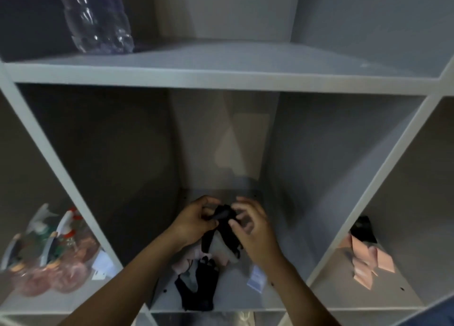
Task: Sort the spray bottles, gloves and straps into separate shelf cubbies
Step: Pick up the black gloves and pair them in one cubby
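Deep inside the middle cubby [282, 298] of a white shelf [221, 81], two bare hands meet over a small heap of gloves [196, 284]. The left hand [194, 221] is closed around one end of a black glove [222, 214], with its thumb and fingers pinching the dark cloth. The right hand [253, 229] is at the other side of the same glove — its fingers are curled and touching the cloth, but the picture is blurry there, so I cannot tell how tight its grip is. The glove is lifted a little above the heap, and part of it hangs down between the two hands. Under the hands lie more gloves on the cubby floor: some black, some grey, some pale pink, all mixed together. Just beside the heap, on the right, is a small white tag [255, 280]. Over in the left cubby, the spray bottles [46, 252] lie close together — they have white and grey triggers and see-through bodies with pinkish bottoms. A white card [104, 266] lies just beside them. On the other side, the right cubby holds the straps [368, 257]: pale pink folded ones near the front and something black behind them. Up on the higher shelf, on the left, stands a clear plastic water bottle [98, 18] with a blue label.
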Demonstrator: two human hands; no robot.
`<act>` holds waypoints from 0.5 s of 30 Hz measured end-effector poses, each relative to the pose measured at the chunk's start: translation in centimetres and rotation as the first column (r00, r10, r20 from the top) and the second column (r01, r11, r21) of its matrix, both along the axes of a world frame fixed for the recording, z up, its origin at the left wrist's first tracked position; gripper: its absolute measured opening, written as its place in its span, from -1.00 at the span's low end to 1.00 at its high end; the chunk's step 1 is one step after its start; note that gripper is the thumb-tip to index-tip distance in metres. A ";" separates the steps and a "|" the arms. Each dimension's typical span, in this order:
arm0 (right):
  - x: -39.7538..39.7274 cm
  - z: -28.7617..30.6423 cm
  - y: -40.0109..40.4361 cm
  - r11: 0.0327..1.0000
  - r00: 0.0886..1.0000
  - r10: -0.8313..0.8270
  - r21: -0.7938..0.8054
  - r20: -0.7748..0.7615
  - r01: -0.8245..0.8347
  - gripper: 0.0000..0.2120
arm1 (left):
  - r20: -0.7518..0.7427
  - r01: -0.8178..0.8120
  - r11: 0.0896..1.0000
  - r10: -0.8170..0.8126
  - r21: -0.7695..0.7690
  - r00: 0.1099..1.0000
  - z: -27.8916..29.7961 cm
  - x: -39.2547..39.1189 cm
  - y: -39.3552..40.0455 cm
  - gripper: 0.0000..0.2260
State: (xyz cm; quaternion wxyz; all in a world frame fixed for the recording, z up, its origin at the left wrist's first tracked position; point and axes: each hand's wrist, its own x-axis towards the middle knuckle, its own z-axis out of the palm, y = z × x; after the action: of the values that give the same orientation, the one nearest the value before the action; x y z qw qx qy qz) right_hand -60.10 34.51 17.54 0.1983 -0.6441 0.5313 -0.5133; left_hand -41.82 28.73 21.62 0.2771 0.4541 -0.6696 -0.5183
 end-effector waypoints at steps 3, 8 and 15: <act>-1.4 0.6 -0.1 0.946 0.982 0.152 0.305 -0.112 -0.111 -0.49 | 0.113 0.108 0.993 -0.102 -0.046 0.988 -1.5 0.1 0.6 -0.52; -2.1 -2.4 0.2 0.850 0.925 0.293 0.509 -0.242 -0.136 -0.61 | 0.264 0.126 0.987 -0.095 -0.104 0.960 -5.9 0.1 1.1 -0.43; -2.7 -5.5 0.5 0.915 0.906 0.166 0.403 -0.389 0.005 -0.82 | 0.293 0.146 0.962 -0.075 -0.229 0.953 -10.8 -2.2 1.1 -0.51</act>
State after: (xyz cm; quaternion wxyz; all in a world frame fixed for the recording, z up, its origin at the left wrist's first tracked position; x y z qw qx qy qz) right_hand -62.83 35.01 12.00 0.2278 -0.7069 0.6260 -0.2379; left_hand -44.04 29.85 10.77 0.2041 0.4465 -0.7861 -0.3755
